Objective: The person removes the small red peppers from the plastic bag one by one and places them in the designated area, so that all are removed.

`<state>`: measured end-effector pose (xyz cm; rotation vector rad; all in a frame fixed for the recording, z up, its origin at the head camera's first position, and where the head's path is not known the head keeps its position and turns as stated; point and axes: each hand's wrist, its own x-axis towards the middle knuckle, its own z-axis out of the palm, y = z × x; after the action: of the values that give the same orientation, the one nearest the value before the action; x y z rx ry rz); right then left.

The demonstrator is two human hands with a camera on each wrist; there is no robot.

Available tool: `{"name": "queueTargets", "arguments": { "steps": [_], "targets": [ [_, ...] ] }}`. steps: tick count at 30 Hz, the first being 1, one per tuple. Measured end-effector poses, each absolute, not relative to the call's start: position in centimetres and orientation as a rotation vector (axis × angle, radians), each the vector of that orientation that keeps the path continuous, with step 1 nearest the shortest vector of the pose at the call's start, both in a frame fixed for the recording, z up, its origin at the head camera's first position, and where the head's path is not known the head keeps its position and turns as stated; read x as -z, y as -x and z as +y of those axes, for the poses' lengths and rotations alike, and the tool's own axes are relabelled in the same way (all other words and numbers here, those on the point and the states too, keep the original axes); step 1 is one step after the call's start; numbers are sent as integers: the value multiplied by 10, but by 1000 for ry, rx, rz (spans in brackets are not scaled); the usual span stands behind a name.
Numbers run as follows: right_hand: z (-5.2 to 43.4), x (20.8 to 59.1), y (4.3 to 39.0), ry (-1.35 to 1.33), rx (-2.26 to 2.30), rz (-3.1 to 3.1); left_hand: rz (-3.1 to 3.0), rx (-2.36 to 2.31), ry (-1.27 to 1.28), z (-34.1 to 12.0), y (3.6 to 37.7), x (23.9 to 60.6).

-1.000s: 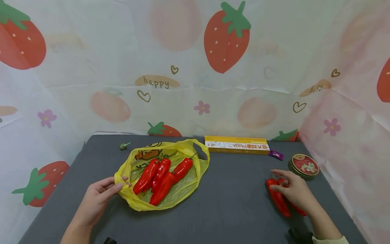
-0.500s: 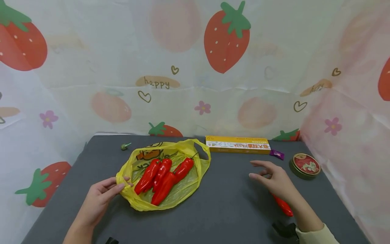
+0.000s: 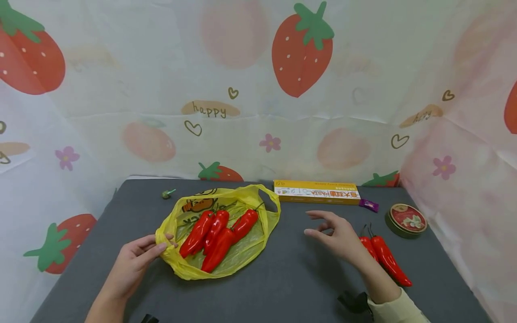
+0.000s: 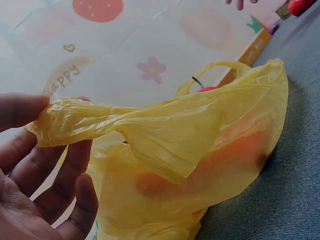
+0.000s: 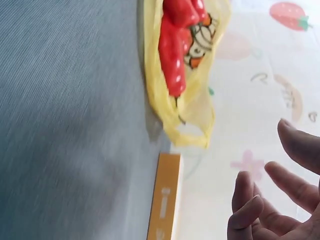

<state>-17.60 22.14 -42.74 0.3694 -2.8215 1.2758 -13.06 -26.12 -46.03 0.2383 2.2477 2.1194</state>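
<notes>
Right hand (image 3: 336,234) empty, between yellow bag (image 3: 181,270) and two loose peppers (image 3: 389,261).
Its thumb and fingers stand apart above the tabletop (image 3: 291,291). The loose pair lies to its right, nearer it than the left hand (image 3: 131,262); the fully visible one slants, stem far-left, tip near-right. The left hand pinches the bag's left rim; bagged peppers (image 3: 221,249) rest inside.

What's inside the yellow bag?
At least four red peppers show through the open mouth of the bag. Whatever lies beneath them is covered, so I can't tell.
</notes>
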Motion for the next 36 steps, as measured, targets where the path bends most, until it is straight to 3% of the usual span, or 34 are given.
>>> {"name": "queueTargets", "arguments": {
  "steps": [36],
  "targets": [
    [109, 439, 203, -771, -1554, -2874, 2300, -2066, -191, -259, 130, 460]
  ]
}}
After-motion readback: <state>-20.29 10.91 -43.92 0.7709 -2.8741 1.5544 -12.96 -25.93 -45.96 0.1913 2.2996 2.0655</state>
